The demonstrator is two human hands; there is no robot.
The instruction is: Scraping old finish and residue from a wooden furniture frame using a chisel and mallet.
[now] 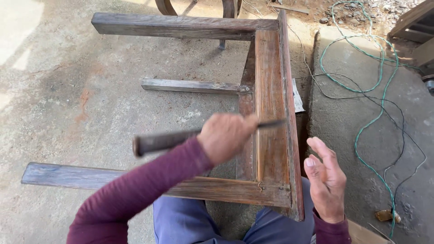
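Two hands: both belong to the person, with dark red sleeves.
Left hand (225, 136): curled tight around a long dark tool.
Tool (181, 138): one chisel-like bar, with a thick round handle end on the left and a thin tip on the right. The tip lies over the wooden frame. It looks a bit blurry.
Right hand (326, 180): flat and loose, fingers apart, holding nothing. It is just beside the frame's right edge.
Wooden frame (270, 104): one old brown frame lying on its side on the floor, right in front of the person's knees. Three long bars stick out to the left.
Paper (297, 97): one small white sheet peeks out from behind the frame's right edge. Its print is too small to tell.
Wires: one green wire (375, 68) and one thin black wire (398, 117) curl over the concrete slab (352, 149) on the right.
Small yellow-brown thing (385, 215): it lies at the green wire's end, near the right hand.
Floor (90, 90): grey, dusty concrete with reddish marks.
Legs (181, 221): blue trousers, under the frame's near bar.
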